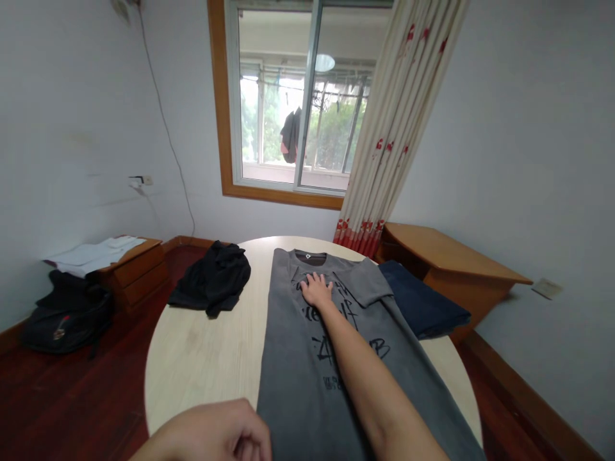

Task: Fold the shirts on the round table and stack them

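Note:
A grey T-shirt (293,358) with black lettering lies front up on the round table, its collar toward the window. Its left edge looks straight, with that side turned inward; a short sleeve (368,282) shows at the right. My right hand (318,290) rests flat on the chest just below the collar, fingers spread. Low in the picture, my left hand (225,429) is closed with curled fingers beside the shirt's left edge. Whether cloth is between those fingers is hidden.
On the pale round table (202,365), a crumpled black garment (214,278) sits at the left. Folded dark blue cloth (423,304) lies at the right, partly under the shirt. A wooden desk (446,253), a small cabinet (137,269) and a black backpack (67,317) stand around.

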